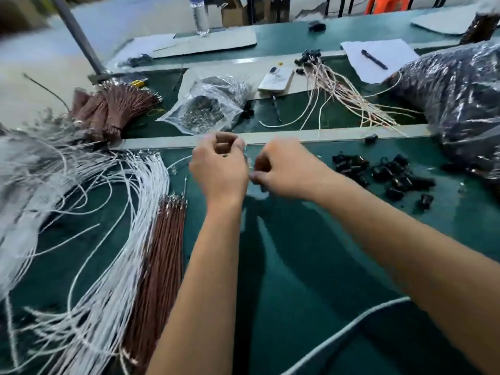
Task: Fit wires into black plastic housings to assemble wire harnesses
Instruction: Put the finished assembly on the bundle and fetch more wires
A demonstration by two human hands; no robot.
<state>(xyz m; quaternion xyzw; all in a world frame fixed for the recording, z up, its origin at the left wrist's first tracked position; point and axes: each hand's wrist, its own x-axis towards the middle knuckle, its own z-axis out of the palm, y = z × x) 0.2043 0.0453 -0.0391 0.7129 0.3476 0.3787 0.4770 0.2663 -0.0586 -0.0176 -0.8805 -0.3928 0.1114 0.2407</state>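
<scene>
My left hand [219, 163] and my right hand [281, 169] are close together above the green mat [297, 253], both with fingers curled. The left hand pinches a white wire [177, 162] that curves off to the left. The right hand holds something small and dark, mostly hidden by its fingers; it looks like a black housing. Loose black housings [387, 174] lie in a pile to the right. White wires [130, 212] and a bundle of brown wires [165, 239] lie to the left.
Finished harnesses [343, 90] lie on the far strip beside a clear bag of small metal parts [208, 104]. A big plastic bag of black parts [460, 87] fills the right. More brown wires [113, 106] sit far left. A pen [374, 59] rests on paper.
</scene>
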